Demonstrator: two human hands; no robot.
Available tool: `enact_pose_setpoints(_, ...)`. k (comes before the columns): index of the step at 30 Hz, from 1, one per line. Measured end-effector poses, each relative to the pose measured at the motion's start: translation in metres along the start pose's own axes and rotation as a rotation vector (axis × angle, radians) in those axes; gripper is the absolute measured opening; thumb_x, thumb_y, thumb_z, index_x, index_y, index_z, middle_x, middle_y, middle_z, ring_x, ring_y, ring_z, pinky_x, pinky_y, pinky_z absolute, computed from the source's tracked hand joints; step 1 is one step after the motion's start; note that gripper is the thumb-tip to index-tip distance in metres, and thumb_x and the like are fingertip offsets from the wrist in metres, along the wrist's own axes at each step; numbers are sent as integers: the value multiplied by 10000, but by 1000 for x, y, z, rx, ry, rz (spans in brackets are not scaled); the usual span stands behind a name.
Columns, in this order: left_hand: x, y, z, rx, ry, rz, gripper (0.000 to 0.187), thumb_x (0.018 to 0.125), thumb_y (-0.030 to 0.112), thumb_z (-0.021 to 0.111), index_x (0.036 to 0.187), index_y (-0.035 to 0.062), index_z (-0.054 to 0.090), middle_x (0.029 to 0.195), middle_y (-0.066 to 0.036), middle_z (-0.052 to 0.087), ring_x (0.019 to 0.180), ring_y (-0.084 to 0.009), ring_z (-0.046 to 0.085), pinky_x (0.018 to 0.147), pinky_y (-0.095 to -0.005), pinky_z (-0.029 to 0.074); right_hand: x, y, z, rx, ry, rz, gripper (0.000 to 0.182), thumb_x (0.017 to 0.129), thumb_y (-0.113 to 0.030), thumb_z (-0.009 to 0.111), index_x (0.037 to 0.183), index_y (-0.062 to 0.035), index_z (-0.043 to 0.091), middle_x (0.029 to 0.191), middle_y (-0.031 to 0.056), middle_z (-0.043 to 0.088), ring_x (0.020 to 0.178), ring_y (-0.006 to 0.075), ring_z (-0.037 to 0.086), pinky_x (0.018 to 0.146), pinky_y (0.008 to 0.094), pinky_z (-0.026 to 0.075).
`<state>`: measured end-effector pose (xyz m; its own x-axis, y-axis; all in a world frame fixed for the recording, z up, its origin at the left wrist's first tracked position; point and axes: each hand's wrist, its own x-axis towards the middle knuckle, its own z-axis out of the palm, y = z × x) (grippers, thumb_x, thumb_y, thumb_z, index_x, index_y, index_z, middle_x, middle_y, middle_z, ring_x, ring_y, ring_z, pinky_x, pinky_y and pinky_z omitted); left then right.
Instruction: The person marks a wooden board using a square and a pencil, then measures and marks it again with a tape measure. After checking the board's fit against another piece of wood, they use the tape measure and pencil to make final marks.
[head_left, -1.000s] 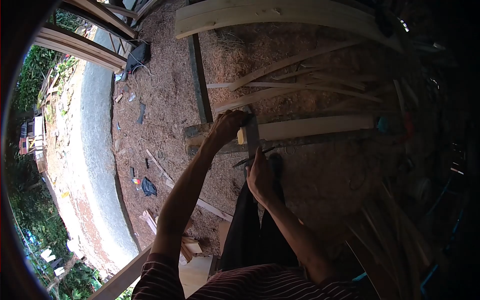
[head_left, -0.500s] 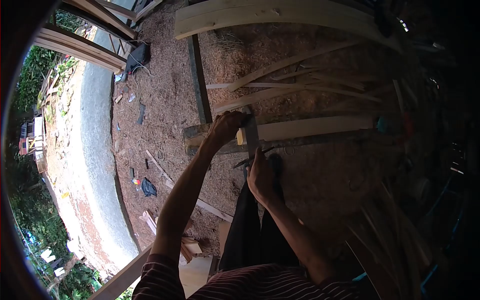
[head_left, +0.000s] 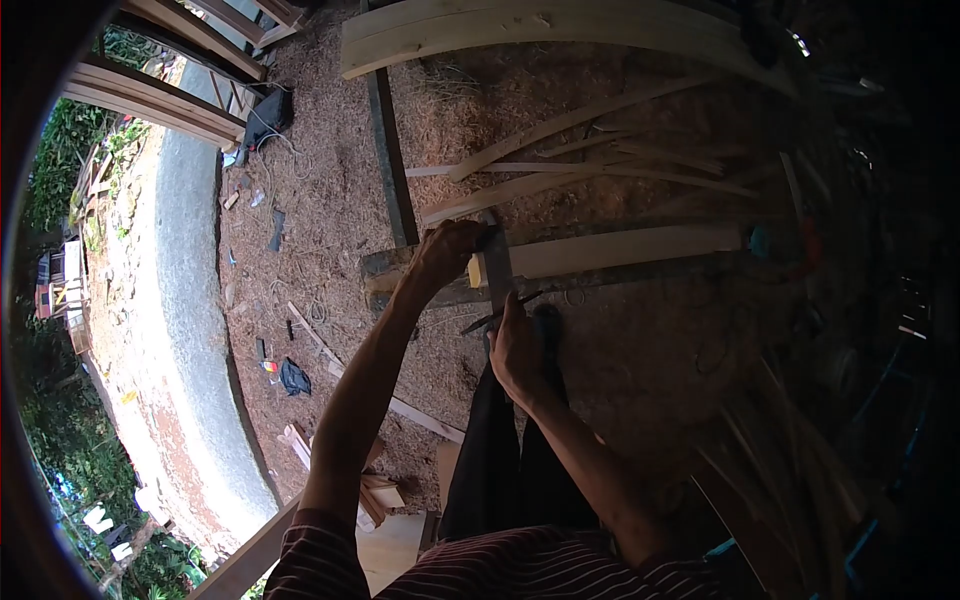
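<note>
A flat grey metal strip (head_left: 498, 268) crosses the near-left end of a pale board (head_left: 610, 252), whose cut end shows yellowish. My left hand (head_left: 448, 252) is closed at the strip's far end, where a dark part shows by the fingers. My right hand (head_left: 516, 350) is closed at the strip's near end, thumb pointing up along it. A thin dark rod (head_left: 482, 324) sticks out on both sides of my right hand. The exact kind of tool I cannot tell. The board lies along a dark timber beam (head_left: 385, 270).
Long thin wood strips (head_left: 560, 130) lie beyond the board on shavings-covered ground. A wide curved plank (head_left: 540, 25) spans the top. A crossbeam (head_left: 388, 150) runs at the left. A black bag (head_left: 294, 376) and wood offcuts (head_left: 380, 495) lie lower left; more strips (head_left: 775, 470) stand lower right.
The view has shifted slightly, moving the scene a little left. Both hands keep their places on the metal strip; the dark rod by my right hand sits at a slightly different angle.
</note>
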<state>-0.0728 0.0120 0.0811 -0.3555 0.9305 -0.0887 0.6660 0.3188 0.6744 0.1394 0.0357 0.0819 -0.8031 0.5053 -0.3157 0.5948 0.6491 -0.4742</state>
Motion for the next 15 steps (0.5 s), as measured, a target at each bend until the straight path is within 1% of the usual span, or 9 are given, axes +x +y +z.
enact_pose_setpoints(2, -1, -3, 3, 42, 23, 65, 414, 762, -13, 639, 1160, 99, 616, 1122, -109, 635, 1027, -288, 607, 863, -406, 514, -1, 0, 2, -8, 78, -43, 692, 843, -98, 601, 1363, 137, 210, 1192, 255, 496, 926, 310, 579, 754, 347, 535)
enact_pose_setpoints(4, -1, -1, 4, 71, 164, 156, 260, 759, 8, 636, 1013, 50, 672, 1020, -94, 663, 913, -263, 650, 767, -355, 538, -1, -1, 0, -1, 73, -44, 694, 842, -98, 602, 1363, 137, 208, 1202, 256, 489, 929, 314, 578, 758, 349, 534)
enact_pose_setpoints(5, -2, 0, 4, 71, 165, 156, 260, 759, 8, 636, 1013, 50, 672, 1020, -94, 663, 913, -263, 650, 767, -355, 538, -1, -1, -1, 5, 69, -44, 697, 841, -97, 603, 1363, 138, 206, 1212, 257, 482, 932, 318, 576, 762, 351, 534)
enact_pose_setpoints(7, -5, 2, 1, 36, 92, 74, 354, 713, 91, 709, 1063, 72, 657, 1063, -87, 655, 936, -263, 642, 786, -369, 525, -1, -3, -4, 17, 55, -34, 698, 843, -100, 602, 1365, 136, 203, 1221, 258, 476, 936, 320, 575, 773, 354, 533)
enact_pose_setpoints(8, -4, 2, 4, 35, 93, 75, 354, 713, 91, 709, 1063, 72, 657, 1063, -87, 655, 936, -263, 642, 786, -369, 525, -1, -3, -6, 29, 41, -24, 699, 846, -103, 600, 1367, 134, 200, 1231, 258, 471, 941, 321, 574, 784, 357, 532)
enact_pose_setpoints(10, -3, 2, 12, 59, 106, 51, 621, 632, 203, 811, 1194, 73, 581, 1092, -110, 637, 1055, -285, 586, 882, -400, 486, -1, -3, -7, 42, 41, -23, 700, 849, -108, 600, 1369, 132, 198, 1235, 259, 470, 955, 323, 571, 791, 361, 531)
enact_pose_setpoints(11, -5, 2, 16, 60, 106, 49, 621, 632, 203, 811, 1194, 73, 581, 1092, -110, 637, 1055, -285, 586, 882, -400, 486, -1, -4, -7, 56, 39, -23, 701, 852, -114, 599, 1370, 130, 196, 1239, 259, 470, 969, 326, 569, 799, 364, 531)
enact_pose_setpoints(13, -9, 21, 14, 151, 102, -95, 734, 596, 270, 843, 1234, 67, 542, 1140, -87, 607, 1120, -296, 531, 957, -418, 422, -1, -3, -3, 46, 48, -31, 701, 854, -115, 599, 1371, 129, 195, 1241, 260, 470, 984, 330, 566, 803, 366, 531)
enact_pose_setpoints(15, -11, 29, 18, 189, 131, -130, 769, 580, 275, 851, 1245, 67, 528, 1172, -83, 585, 1139, -300, 507, 977, -427, 394, -2, -2, -2, 28, 57, -37, 701, 855, -116, 599, 1372, 129, 194, 1242, 262, 470, 999, 335, 562, 806, 367, 530)
